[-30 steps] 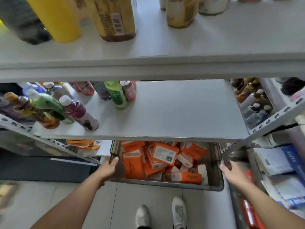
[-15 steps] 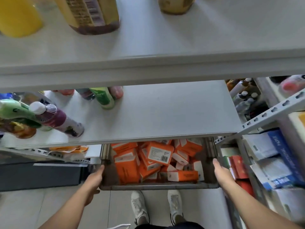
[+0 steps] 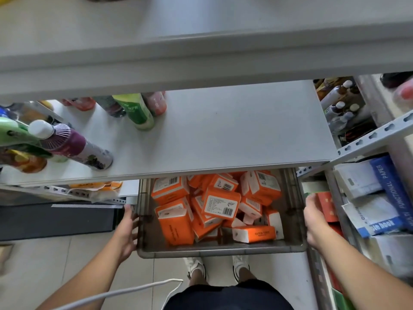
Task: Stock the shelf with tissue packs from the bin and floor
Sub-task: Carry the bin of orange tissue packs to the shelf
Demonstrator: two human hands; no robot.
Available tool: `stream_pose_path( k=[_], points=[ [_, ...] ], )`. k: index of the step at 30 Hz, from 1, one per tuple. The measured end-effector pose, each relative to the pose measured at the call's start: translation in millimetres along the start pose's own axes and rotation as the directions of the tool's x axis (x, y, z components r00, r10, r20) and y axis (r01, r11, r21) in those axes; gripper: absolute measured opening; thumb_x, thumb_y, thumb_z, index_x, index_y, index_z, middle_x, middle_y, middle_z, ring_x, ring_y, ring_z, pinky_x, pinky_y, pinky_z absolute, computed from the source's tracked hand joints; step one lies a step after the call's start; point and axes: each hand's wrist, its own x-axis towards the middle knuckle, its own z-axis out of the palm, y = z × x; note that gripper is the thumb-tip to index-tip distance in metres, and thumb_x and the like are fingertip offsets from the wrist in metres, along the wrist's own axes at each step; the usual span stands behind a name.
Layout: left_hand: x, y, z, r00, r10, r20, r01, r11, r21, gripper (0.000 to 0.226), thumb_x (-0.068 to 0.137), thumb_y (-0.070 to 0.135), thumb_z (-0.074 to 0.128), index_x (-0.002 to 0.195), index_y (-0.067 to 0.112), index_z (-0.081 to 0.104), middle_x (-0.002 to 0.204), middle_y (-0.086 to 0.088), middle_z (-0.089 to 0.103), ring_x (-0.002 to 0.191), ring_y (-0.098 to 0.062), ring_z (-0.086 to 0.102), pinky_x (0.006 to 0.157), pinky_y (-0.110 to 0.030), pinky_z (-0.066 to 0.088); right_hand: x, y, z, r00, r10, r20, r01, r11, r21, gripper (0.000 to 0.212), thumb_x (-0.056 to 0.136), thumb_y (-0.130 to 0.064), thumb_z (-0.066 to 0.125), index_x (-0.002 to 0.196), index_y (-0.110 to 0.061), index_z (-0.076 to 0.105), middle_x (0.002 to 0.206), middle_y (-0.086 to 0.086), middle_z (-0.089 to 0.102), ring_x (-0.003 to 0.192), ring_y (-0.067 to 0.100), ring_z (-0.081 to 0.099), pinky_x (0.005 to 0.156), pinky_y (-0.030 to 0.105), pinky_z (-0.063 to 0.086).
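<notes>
Head view: left hand [image 3: 128, 231] and right hand [image 3: 312, 222] press on the outer side walls of the grey bin [image 3: 223, 251], fingers nearly straight, gripping nothing else; orange tissue packs [image 3: 221, 203] lie heaped inside it, below the shelf [image 3: 223, 130]; bottles [image 3: 73, 146] crowd the shelf's left part. Step, likely: positioning the bin; next, one hand should take a pack and set it on the shelf's bare right part.

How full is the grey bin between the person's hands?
Partly full: orange tissue packs lie jumbled over most of the bin, with bare bottom showing along its near and left sides.
</notes>
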Motion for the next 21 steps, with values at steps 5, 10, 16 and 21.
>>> stream_pose_path(
  k=[5,10,16,21],
  points=[
    [3.0,24.0,5.3,0.999,0.021,0.038,-0.023,0.998,0.062,0.075,0.087,0.080,0.026,0.120,0.025,0.063,0.125,-0.016,0.062,0.120,-0.035,0.053,0.102,-0.061,0.037,7.2,-27.7,5.4,0.997,-0.050,0.052,0.055,0.992,-0.110,0.121,0.062,-0.101,0.028,0.155,-0.023,0.029,0.159,0.006,0.035,0.145,0.027,0.035,0.119,0.053,0.026],
    [8.9,43.1,17.2,0.998,0.026,0.055,-0.037,0.978,0.206,0.090,0.083,0.083,0.019,0.119,0.015,0.066,0.118,-0.019,0.065,0.114,-0.038,0.059,0.094,-0.054,0.046,77.2,-27.8,-2.1,0.979,-0.132,0.153,0.149,0.983,-0.110,0.115,0.057,-0.102,0.040,0.141,-0.025,0.053,0.144,0.003,0.055,0.135,0.026,0.048,0.116,0.057,0.032],
    [9.7,46.3,9.5,0.998,0.046,0.046,-0.056,0.963,0.265,0.089,0.085,0.082,0.018,0.111,0.013,0.068,0.111,-0.021,0.069,0.109,-0.038,0.063,0.095,-0.052,0.048,11.2,-40.4,3.3,0.960,-0.207,0.190,0.224,0.972,-0.076,0.065,0.098,-0.067,0.032,0.119,-0.016,0.066,0.112,0.014,0.070,0.105,0.027,0.064,0.107,0.048,0.043],
    [2.6,11.8,-1.2,0.995,0.096,0.004,-0.092,0.947,0.309,0.064,0.098,0.064,0.035,0.106,0.012,0.070,0.104,-0.016,0.073,0.100,-0.032,0.065,0.094,-0.045,0.046,7.0,8.7,-17.5,0.979,-0.091,0.180,0.113,0.986,-0.119,0.067,0.095,-0.069,0.036,0.117,-0.013,0.067,0.106,0.012,0.073,0.103,0.030,0.066,0.094,0.045,0.051]
  ],
)
